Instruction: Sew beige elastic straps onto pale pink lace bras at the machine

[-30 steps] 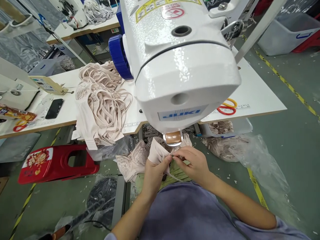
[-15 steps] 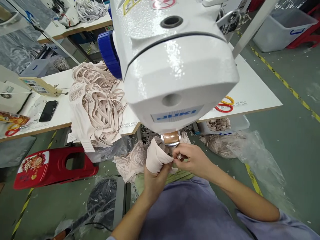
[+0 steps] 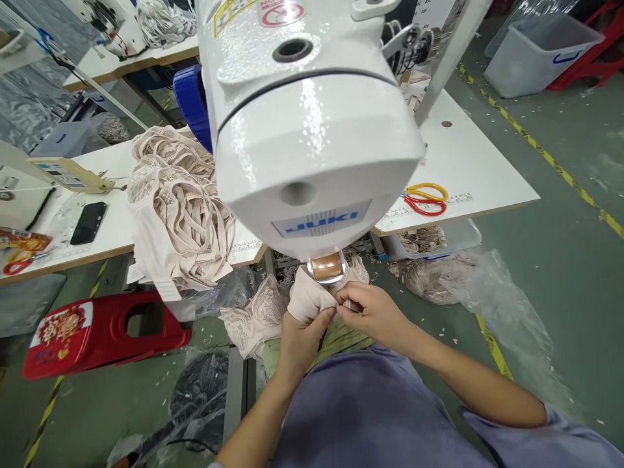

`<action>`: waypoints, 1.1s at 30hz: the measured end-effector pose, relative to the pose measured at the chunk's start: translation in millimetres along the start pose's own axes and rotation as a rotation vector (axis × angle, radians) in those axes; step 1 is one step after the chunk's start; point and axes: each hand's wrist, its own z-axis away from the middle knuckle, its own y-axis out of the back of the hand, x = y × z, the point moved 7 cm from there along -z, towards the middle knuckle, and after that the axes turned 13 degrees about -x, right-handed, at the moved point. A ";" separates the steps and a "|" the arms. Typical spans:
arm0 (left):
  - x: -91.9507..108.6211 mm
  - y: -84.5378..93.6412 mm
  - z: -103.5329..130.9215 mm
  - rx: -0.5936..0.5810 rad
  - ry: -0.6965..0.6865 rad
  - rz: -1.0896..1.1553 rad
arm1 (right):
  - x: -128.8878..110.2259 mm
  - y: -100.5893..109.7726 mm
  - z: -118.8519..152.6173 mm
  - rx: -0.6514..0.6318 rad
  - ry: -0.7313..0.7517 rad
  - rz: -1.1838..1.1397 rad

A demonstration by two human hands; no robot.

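A beige lace bra (image 3: 261, 311) lies across my lap beneath the head of a white sewing machine (image 3: 316, 143). My left hand (image 3: 306, 335) grips one smooth cup of it, thumb on the near edge. Close beside it, my right hand (image 3: 373, 311) pinches the edge of the same bra, fingertips almost meeting my left thumb. Just above both hands sits the machine's shiny copper-coloured guard (image 3: 326, 268). The needle and the exact spot where the fabric meets the machine are hidden. Green cloth (image 3: 336, 344) shows under the bra.
Many beige bras (image 3: 180, 208) are heaped on the white table left of the machine. Yellow-and-red scissors (image 3: 426, 199) lie on the right tabletop. A phone (image 3: 88, 223) rests at left. A red stool (image 3: 107, 330) stands on the floor, and a plastic bin (image 3: 458, 239) sits below the right table.
My view has shifted, so the machine appears farther left and more of the scissors shows. The cup in my left hand is folded lower; both hands keep their hold.
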 end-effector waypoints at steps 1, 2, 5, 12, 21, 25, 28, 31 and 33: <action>1.2 1.0 0.4 0.021 -0.010 -0.030 | 2.7 1.1 -0.7 -0.010 -0.019 -0.047; 2.7 1.7 0.5 0.030 -0.020 -0.059 | 6.1 1.7 -1.5 -0.038 -0.043 -0.111; 7.2 1.9 -1.8 -0.013 -0.050 -0.121 | 15.5 4.4 -1.6 -0.126 -0.132 -0.277; 12.3 2.3 -1.8 -0.130 -0.035 -0.218 | 3.4 14.2 5.1 -0.107 -0.149 -0.029; 23.7 -8.3 7.4 -0.137 -0.031 -0.368 | -14.7 10.1 4.9 -0.140 0.006 0.214; 23.2 -3.8 3.3 -0.107 0.012 -0.341 | -10.0 13.7 2.3 -0.186 -0.076 0.187; 26.9 -3.7 0.5 -0.125 0.019 -0.287 | -6.9 17.7 -2.3 -0.250 -0.125 0.133; 28.4 -5.9 -1.5 -0.158 0.022 -0.241 | -6.1 19.6 -6.2 -0.311 -0.134 0.067; 25.1 -6.9 -3.0 -0.181 0.041 -0.213 | -3.4 19.0 -6.9 -0.343 -0.173 -0.009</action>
